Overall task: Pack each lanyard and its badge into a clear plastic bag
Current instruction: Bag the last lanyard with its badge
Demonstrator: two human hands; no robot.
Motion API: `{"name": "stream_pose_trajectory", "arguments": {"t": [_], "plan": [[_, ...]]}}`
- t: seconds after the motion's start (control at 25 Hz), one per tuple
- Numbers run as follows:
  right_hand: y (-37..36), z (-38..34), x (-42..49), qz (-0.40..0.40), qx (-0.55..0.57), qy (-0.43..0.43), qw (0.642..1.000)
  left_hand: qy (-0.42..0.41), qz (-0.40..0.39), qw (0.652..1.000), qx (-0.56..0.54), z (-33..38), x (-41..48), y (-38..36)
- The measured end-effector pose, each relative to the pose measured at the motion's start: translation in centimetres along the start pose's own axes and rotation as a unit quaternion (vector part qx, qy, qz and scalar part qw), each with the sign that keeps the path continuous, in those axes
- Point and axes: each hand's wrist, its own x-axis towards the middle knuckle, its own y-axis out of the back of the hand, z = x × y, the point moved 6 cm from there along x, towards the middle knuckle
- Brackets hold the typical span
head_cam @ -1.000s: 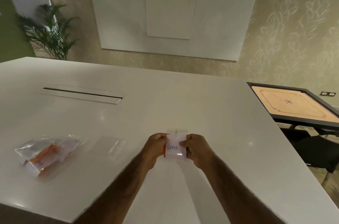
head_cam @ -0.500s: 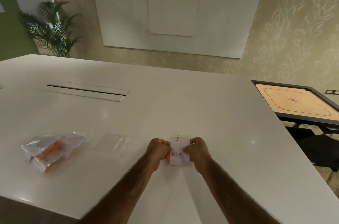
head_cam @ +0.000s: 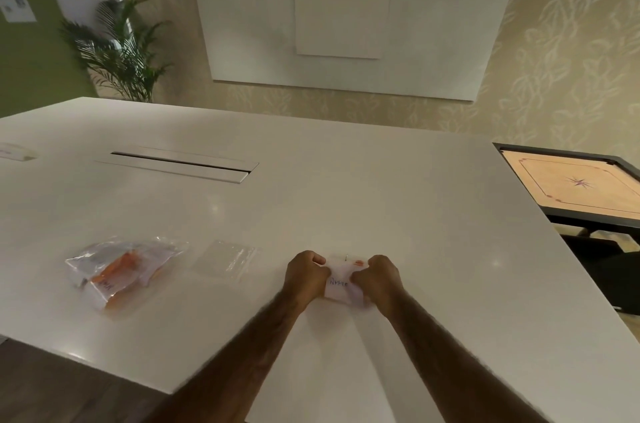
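A white badge (head_cam: 341, 285) with blue handwriting lies on the white table (head_cam: 346, 197), held between both hands. My left hand (head_cam: 304, 275) grips its left edge with curled fingers. My right hand (head_cam: 379, 278) grips its right edge the same way. A bit of orange lanyard (head_cam: 359, 263) peeks out near the right thumb; the rest of it is hidden. An empty clear plastic bag (head_cam: 225, 258) lies flat to the left of my hands. Further left sits a pile of filled clear bags (head_cam: 119, 272) with orange lanyards and badges inside.
A long cable slot (head_cam: 180, 164) is set into the table's far left part. A small white item (head_cam: 14, 151) lies at the far left edge. A carrom board (head_cam: 571, 185) stands to the right of the table, a potted plant (head_cam: 121, 48) behind it.
Both hands have closed in tighter over the badge, covering more of it. The view has shifted slightly; the bags on the left have not moved.
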Motion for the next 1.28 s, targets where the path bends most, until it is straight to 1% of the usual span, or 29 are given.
{"name": "stream_pose_trajectory", "arguments": {"t": [0.16, 0.24, 0.32, 0.36, 0.44, 0.52, 0.56, 0.6, 0.64, 0.72, 0.76, 0.84, 0.96, 1.04, 1.12, 1.2, 1.28], "plan": [[1.0, 0.0, 0.0, -0.019, 0.064, -0.008, 0.998, -0.012, -0.005, 1.000, 0.003, 0.0, 0.3, 0.3], [1.3, 0.1, 0.0, -0.031, 0.069, -0.017, 0.997, -0.017, -0.004, 1.000, 0.010, 0.0, 0.4, 0.4], [1.7, -0.1, 0.2, -0.021, 0.057, -0.010, 0.998, -0.031, 0.004, 0.999, 0.022, -0.2, 0.4, 1.0], [2.0, -0.4, 0.2, -0.003, 0.038, 0.003, 0.999, -0.048, 0.015, 0.998, 0.035, -0.3, 0.3, 1.7], [3.0, -1.6, 0.0, 0.058, -0.020, 0.044, 0.997, -0.103, 0.069, 0.988, 0.092, -1.0, 0.4, 4.0], [3.3, -3.8, -1.0, 0.120, -0.062, 0.107, 0.985, -0.152, 0.125, 0.965, 0.172, -2.3, 0.5, 6.9], [2.9, -5.3, -1.7, 0.134, -0.069, 0.152, 0.977, -0.160, 0.138, 0.954, 0.210, -3.2, 0.7, 8.3], [2.1, -6.9, -2.3, 0.135, -0.072, 0.199, 0.968, -0.161, 0.130, 0.946, 0.251, -4.4, 1.1, 9.6], [0.7, -8.5, -2.8, 0.122, -0.078, 0.242, 0.959, -0.154, 0.103, 0.940, 0.288, -5.7, 1.5, 10.6], [-2.9, -11.0, -3.3, 0.065, -0.094, 0.294, 0.949, -0.130, 0.025, 0.932, 0.338, -8.6, 2.1, 11.9], [-5.0, -11.8, -3.2, 0.025, -0.106, 0.302, 0.947, -0.117, -0.008, 0.927, 0.355, -9.8, 2.4, 12.2], [-9.2, -12.9, -2.7, -0.041, -0.127, 0.287, 0.949, -0.106, -0.056, 0.915, 0.386, -11.5, 3.1, 12.7], [-13.6, -13.5, -2.0, -0.091, -0.177, 0.253, 0.947, -0.123, -0.084, 0.898, 0.413, -12.4, 3.9, 12.2], [-15.8, -13.9, -1.7, -0.097, -0.240, 0.254, 0.932, -0.139, -0.090, 0.894, 0.417, -12.5, 4.4, 12.2], [-17.5, -14.1, -1.3, -0.084, -0.298, 0.249, 0.918, -0.152, -0.096, 0.891, 0.417, -12.5, 4.7, 12.2], [-18.5, -14.2, -0.8, -0.054, -0.311, 0.235, 0.919, -0.162, -0.104, 0.885, 0.424, -12.5, 4.9, 12.2], [-19.0, -14.4, -0.7, -0.021, -0.285, 0.223, 0.932, -0.170, -0.108, 0.883, 0.424, -12.7, 5.1, 12.0]]}}
